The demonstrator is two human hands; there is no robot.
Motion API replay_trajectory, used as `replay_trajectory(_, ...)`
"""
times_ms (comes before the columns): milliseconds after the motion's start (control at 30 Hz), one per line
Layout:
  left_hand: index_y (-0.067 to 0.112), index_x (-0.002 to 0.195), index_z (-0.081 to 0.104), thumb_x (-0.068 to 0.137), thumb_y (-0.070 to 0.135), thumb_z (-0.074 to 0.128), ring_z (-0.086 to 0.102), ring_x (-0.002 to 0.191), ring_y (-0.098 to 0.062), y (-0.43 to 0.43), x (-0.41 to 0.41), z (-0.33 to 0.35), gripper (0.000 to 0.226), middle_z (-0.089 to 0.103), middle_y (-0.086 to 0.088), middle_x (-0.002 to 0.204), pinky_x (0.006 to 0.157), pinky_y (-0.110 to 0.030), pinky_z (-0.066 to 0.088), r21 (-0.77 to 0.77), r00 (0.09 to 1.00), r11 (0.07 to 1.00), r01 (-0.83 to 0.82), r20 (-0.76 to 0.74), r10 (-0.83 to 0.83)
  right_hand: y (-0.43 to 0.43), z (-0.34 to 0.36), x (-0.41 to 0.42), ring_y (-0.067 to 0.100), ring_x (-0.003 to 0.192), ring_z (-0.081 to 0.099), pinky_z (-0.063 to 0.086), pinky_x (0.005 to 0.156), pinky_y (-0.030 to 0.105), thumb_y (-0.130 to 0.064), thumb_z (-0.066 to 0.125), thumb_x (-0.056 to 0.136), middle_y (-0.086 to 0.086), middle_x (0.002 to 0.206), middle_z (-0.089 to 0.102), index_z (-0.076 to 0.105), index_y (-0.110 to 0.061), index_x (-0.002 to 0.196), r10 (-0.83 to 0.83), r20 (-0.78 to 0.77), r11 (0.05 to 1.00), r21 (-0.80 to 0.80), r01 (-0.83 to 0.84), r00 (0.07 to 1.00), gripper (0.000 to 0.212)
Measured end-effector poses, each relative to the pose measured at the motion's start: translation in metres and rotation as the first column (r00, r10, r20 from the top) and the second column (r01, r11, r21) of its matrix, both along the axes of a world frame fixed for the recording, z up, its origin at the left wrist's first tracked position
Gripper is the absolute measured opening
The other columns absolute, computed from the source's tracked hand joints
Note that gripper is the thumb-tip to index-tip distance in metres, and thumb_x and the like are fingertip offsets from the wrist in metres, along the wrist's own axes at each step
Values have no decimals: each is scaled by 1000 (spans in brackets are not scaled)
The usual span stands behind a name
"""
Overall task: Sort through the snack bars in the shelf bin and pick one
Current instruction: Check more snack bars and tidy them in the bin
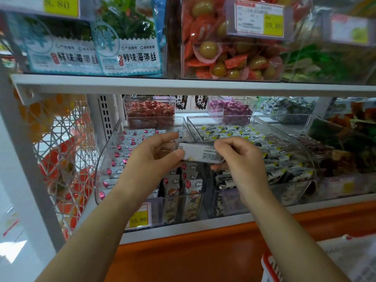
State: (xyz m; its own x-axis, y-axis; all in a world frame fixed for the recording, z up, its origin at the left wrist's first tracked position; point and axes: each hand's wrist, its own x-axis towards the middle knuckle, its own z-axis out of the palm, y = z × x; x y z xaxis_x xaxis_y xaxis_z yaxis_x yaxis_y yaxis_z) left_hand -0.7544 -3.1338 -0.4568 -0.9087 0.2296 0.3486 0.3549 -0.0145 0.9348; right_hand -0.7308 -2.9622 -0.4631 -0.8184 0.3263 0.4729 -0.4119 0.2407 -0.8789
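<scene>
A white-backed snack bar with small printed text is held level above the clear shelf bin. My left hand pinches its left end between thumb and fingers. My right hand grips its right end with curled fingers. Below, the bin holds several snack bars in pale wrappers with red balloons and clouds; some stand upright at the front.
A second clear bin to the right holds black, white and yellow packets. A yellow price tag reading 15.80 sits on the shelf edge. The upper shelf hangs close above. A red-and-white basket is at bottom right.
</scene>
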Motion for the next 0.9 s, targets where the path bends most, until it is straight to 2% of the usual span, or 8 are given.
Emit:
replay_trajectory(133,36,110,62,83,16,66,62,96,-12,2,1,0,34,61,8,95,86,-26,51,-152,998,988,-29,-62,20,4,-1,-2,13,54,55,43,50,30,-16,61,88,-1,57,56,61,-16,60,-131,-53,979,148,138,990,28)
replay_trajectory(300,17,86,64,83,21,65,63,80,-17,6,3,2,4,66,-6,90,72,-30,54,-148,997,987,-67,28,72,2,-2,0,3,53,51,37,51,16,-16,63,88,-9,54,55,65,-19,64,-53,-97,964,256,77,994,24)
replay_trajectory(433,8,68,65,80,24,68,57,55,-9,-1,1,5,20,62,-3,63,49,-17,48,-147,996,987,-68,39,75,3,-2,1,5,57,54,40,52,19,-15,62,88,-3,60,62,69,-21,67,13,-77,967,256,7,997,23)
replay_trajectory(567,13,49,60,83,24,66,47,42,-8,-8,-2,6,36,51,2,46,45,-14,43,-188,997,979,-78,-18,76,2,0,2,3,54,56,43,47,15,-12,63,88,1,59,63,70,-24,66,67,-56,977,206,-54,996,26)
replay_trajectory(667,12,48,57,85,21,64,45,37,-3,-9,-2,6,38,48,7,40,45,-10,43,-173,995,981,-92,-43,86,1,-1,1,9,57,59,48,50,30,-15,63,88,3,65,66,70,-25,66,56,-51,980,193,-45,997,25)
replay_trajectory(733,10,61,64,83,23,63,57,48,-5,-8,-1,7,26,60,6,50,50,-12,49,-132,998,989,-65,-6,65,1,-3,-1,21,59,62,48,52,35,-17,63,88,9,65,66,71,-18,67,25,-66,981,196,-12,998,22)
replay_trajectory(800,17,81,68,77,32,65,66,68,-9,-6,-1,6,15,69,4,76,60,-17,55,-139,999,990,-23,22,26,1,-5,-3,27,60,63,51,51,37,-18,62,88,13,64,66,72,-13,69,9,-74,984,176,4,997,22)
replay_trajectory(900,35,100,60,75,30,69,65,90,-11,-5,-2,2,26,65,3,103,79,-26,55,-224,1000,975,-5,-19,1,2,-4,-3,22,67,69,58,54,33,-15,61,89,8,70,71,73,-15,73,117,12,993,15,-117,993,20)
